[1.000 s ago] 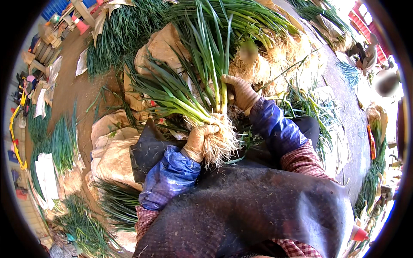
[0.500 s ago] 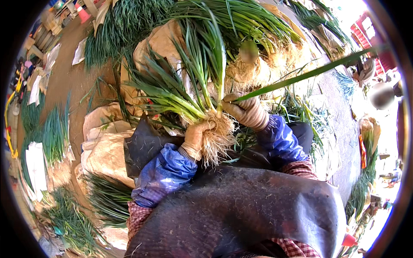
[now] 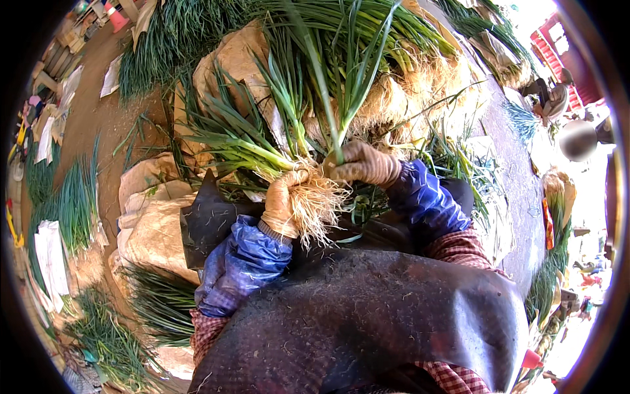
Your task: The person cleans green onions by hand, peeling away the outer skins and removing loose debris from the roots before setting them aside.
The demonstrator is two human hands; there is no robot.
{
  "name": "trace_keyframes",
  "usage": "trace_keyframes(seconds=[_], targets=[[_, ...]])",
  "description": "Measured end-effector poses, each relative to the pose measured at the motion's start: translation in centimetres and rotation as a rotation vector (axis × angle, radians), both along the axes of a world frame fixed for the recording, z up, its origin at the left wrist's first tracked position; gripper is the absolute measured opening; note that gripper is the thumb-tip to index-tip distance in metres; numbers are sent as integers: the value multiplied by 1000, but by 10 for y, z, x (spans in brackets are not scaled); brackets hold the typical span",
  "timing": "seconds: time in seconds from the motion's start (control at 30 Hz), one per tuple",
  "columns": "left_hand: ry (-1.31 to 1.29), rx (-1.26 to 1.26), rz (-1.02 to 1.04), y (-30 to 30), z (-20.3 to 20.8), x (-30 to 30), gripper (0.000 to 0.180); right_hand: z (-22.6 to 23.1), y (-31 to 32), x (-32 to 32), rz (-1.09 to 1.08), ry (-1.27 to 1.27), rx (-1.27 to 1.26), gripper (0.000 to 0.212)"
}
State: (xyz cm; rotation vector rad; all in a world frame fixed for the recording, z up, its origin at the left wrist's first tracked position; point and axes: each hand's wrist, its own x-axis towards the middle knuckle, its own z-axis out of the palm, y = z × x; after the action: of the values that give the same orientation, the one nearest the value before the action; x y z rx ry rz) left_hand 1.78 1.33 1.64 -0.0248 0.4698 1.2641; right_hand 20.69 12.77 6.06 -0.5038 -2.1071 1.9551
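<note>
My left hand (image 3: pixel 281 205), in a tan work glove, is closed around the root end of a bunch of green onions (image 3: pixel 256 152). Their pale, stringy roots spill out past its fingers, and the green leaves fan up and to the left. Close beside the roots, my gloved right hand (image 3: pixel 369 164) pinches the lower end of a long green leaf (image 3: pixel 320 82). That leaf points upward, smeared by motion, over the other onions. Whether it is still joined to a stalk I cannot tell.
A large heap of green onions (image 3: pixel 420 69) with bushy roots lies ahead. Tan sacking (image 3: pixel 157 233) sits at left, with more bundles (image 3: pixel 79 207) beyond. Loose leaves (image 3: pixel 466 167) are scattered to the right. A dark apron (image 3: pixel 367 308) covers my lap.
The long leaf has swung from pointing right to pointing upward. My right hand has turned and shifted slightly down. The left hand keeps hold of the bunch, a little further left.
</note>
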Motion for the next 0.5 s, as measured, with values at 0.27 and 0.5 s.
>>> trace_keyframes(seconds=[0.27,0.5], targets=[[-62,53,122,6,23,4,32,-4,-47,-16,632,-243,82,27],[-164,133,-133,1,6,-4,38,-19,20,45,-359,279,-396,61]])
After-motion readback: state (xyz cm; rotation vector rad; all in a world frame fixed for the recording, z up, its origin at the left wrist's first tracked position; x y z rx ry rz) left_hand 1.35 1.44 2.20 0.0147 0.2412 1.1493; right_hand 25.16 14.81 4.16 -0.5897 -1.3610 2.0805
